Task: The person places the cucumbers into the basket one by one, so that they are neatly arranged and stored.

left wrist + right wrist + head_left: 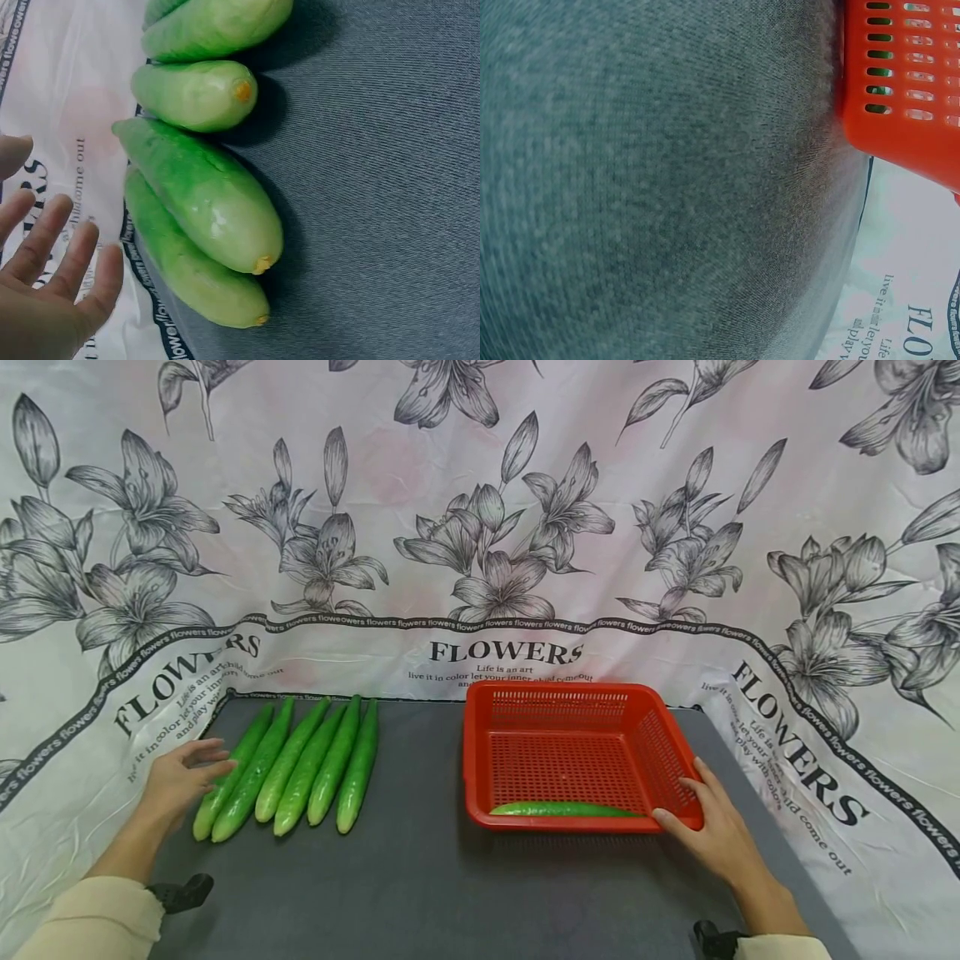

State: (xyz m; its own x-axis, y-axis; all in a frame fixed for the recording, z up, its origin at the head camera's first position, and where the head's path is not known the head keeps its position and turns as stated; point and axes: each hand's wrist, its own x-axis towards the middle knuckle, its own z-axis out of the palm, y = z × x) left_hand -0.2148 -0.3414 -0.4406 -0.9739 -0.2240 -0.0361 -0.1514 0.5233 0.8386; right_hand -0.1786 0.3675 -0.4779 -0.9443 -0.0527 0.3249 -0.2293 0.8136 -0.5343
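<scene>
Green cucumbers [292, 764] (seven), one red basket [558, 767]

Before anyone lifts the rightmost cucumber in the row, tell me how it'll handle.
The rightmost cucumber looks plump and nearly straight, so it would probably stay stiff when lifted. Its glossy skin may be slippery. Its long, rounded body could roll if pushed sideways across the gray tabletop.

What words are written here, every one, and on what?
"FLOWERS": large, on the patterned cloth, three times.
"Life is an art": on the cloth.
"live it in color let your inner child come out": same.
"and play with": same; last word blurred.
"flowers": repeated along the cloth's black band.
The basket and cucumbers show none.
</scene>
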